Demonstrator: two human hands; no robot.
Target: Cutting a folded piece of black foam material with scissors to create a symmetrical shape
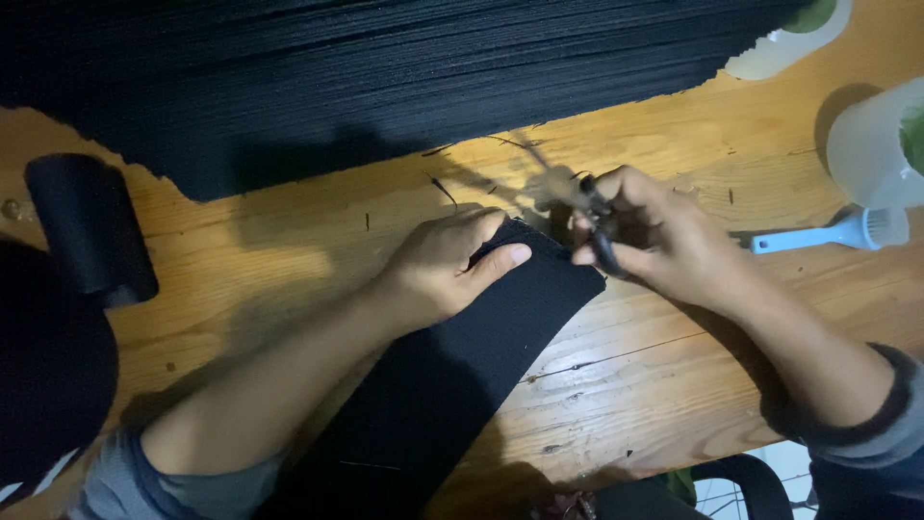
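Left hand (pixel 443 270) is pressed flat on a black fabric strip (pixel 452 385) laid on the wooden table (pixel 654 366), its end being met by black-handled scissors (pixel 597 226) gripped in the right hand (pixel 654 236), a blue brush (pixel 828 234) lying nearby.

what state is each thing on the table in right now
left hand: pressing down on the black fabric strip
right hand: closed around the scissors
black fabric strip: flat on the wooden table
scissors: at the strip's end, blurred
black roll: rolled up, untouched
blue brush: lying flat
white jug: upright
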